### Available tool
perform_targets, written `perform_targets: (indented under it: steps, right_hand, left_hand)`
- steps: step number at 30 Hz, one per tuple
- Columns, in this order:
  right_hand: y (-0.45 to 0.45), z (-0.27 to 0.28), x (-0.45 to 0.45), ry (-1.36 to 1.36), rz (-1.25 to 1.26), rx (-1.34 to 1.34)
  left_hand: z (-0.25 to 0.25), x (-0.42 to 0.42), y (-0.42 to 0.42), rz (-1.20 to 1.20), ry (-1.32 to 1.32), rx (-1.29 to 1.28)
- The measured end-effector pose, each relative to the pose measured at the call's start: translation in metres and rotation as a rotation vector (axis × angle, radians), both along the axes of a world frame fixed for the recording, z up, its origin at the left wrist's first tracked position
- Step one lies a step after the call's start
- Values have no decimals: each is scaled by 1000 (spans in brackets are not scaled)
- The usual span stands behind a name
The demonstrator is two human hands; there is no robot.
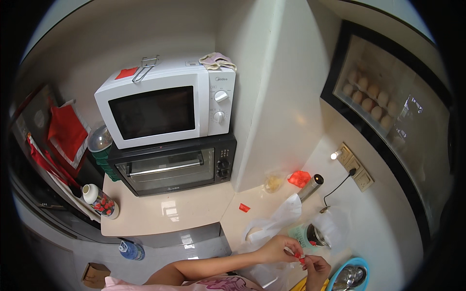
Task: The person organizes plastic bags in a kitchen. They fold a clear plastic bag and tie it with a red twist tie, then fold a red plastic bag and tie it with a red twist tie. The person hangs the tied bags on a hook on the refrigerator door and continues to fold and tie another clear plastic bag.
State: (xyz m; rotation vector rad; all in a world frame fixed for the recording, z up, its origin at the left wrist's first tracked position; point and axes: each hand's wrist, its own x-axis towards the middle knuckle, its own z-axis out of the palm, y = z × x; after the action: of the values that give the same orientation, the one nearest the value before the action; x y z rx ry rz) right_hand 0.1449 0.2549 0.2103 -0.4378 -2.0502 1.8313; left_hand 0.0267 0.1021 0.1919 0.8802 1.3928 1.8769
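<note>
Over the counter's right part, my left hand (pixel 282 250) and my right hand (pixel 316 268) meet fingertip to fingertip. Between them is a small red packet (pixel 299 256), partly covered by the fingers; its contents cannot be made out. Just beyond the hands stands a pale green container (pixel 298 234), next to a dark, metal-rimmed vessel (pixel 317 234) partly hidden by clear plastic. White plastic bags (pixel 267 229) lie crumpled beside and under my left forearm. Farther off, a red wrapper piece (pixel 244 207) rests flat on the counter.
A white Midea microwave (pixel 153 109) sits on a black toaster oven (pixel 174 167). A steel cylinder (pixel 311 187) stands near a red bag (pixel 299 179). At the lower right is a blue basin (pixel 364 265) holding metal ware. A cord runs from the wall sockets (pixel 355 167).
</note>
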Motion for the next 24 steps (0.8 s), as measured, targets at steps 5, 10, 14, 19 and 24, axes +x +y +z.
perform_targets:
  steps: [5,10,14,19,24]
  right_hand:
    - [6,-7,-4,-37,47,269]
    - [4,-17,-14,128,121,262]
    - [6,-20,-9,-31,219,6]
    - [10,-31,-9,-18,225,-76]
    - [4,-34,-12,25,174,-21]
  left_hand:
    - [-4,4,3,66,250,-22]
    - [-3,6,8,196,519,-6]
    - [-18,6,12,114,426,-35]
    - [-18,8,13,208,547,-65]
    - [-14,13,13,292,529,-79]
